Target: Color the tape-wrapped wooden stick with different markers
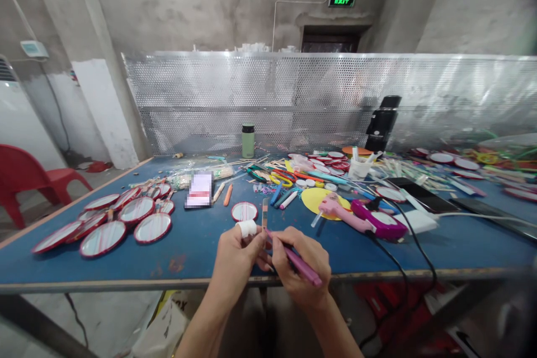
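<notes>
My left hand point(239, 254) pinches a narrow flat craft stick point(264, 211) that stands upright and has coloured bands on it. White wrapping point(246, 228) covers one finger of that hand. In my right hand point(302, 262) is a pinkish-purple marker pen point(305, 271), its front end close to the lower part of the stick. Whether the tip touches the stick cannot be made out. Just beyond my left hand lies a round, red-rimmed disc point(244, 212). A capped white-and-pink pen point(288, 199) and a blue pen point(276, 194) lie past the stick.
Several red-rimmed discs point(136, 210) are piled left, near a phone point(199, 190). A pink-and-purple glue gun point(348, 215) rests on a yellow disc point(312, 201) at right, with black cables trailing off the front edge. Behind stand a green bottle point(248, 141) and a black flask point(382, 124).
</notes>
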The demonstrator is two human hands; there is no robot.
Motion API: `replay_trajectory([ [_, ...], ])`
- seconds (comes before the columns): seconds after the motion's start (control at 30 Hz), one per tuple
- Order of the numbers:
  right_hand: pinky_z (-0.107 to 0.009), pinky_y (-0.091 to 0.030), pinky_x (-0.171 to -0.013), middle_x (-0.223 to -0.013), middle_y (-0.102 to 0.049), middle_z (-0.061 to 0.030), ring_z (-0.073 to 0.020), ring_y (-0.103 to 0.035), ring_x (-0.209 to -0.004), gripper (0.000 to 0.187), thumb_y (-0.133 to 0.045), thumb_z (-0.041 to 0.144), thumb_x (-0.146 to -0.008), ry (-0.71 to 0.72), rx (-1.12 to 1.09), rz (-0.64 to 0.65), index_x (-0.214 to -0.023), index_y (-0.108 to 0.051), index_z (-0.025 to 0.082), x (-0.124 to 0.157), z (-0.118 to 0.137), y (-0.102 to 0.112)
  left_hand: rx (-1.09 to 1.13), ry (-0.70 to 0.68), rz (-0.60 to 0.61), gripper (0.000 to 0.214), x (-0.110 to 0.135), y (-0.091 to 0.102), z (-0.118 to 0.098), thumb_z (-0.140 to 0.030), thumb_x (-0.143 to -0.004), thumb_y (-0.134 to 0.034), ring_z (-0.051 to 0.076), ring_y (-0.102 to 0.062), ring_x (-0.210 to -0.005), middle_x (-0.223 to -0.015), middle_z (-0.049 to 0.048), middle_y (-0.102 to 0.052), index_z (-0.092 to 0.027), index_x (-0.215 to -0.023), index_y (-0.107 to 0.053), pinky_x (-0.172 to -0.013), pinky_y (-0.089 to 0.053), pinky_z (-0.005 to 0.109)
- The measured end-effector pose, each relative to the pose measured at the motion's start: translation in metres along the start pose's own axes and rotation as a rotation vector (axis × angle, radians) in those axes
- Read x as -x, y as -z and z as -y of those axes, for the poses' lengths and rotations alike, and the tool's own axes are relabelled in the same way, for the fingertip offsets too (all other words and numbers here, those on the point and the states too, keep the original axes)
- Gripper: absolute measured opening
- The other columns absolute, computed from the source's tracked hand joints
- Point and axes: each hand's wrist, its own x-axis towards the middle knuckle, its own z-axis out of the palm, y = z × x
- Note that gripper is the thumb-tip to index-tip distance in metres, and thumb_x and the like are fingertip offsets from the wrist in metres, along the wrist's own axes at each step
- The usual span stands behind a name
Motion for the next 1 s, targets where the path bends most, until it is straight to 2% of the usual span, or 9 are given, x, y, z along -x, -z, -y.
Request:
replay_trajectory([
  [0.8,-0.020,-0.048,-0.058,-0.066,-0.063,0.0015,-0.0091,-0.060,-0.057,0.010,-0.059,0.008,-0.083,0.006,0.008,0.035,-0.084,-0.062,0.018,0.0017,-0.0045,-0.0019,-0.025,-0.024,-0.001,0.017,-0.0008,0.0003,0.0026,-0.027,-0.073,-0.071,0.011,-0.060,-0.040,-0.051,-0.0027,-0.063,-0.012,-0.072,-0.064,-0.040,-0.050,0.019],
  [1.0,-0.021,-0.049,-0.061,-0.068,-0.066,0.0006,-0.0100,-0.062,-0.059,0.011,-0.058,0.008,-0.082,0.010,0.067,-0.039,-0.084,-0.062,0.018,0.0022,-0.0022,-0.0019,-0.010,0.008,0.009,0.022,-0.0003,0.0016,-0.0006,-0.031,-0.073,-0.072,0.013,-0.062,-0.041,-0.053,-0.0011,-0.064,-0.011,-0.075,-0.064,-0.041,-0.052,0.021],
])
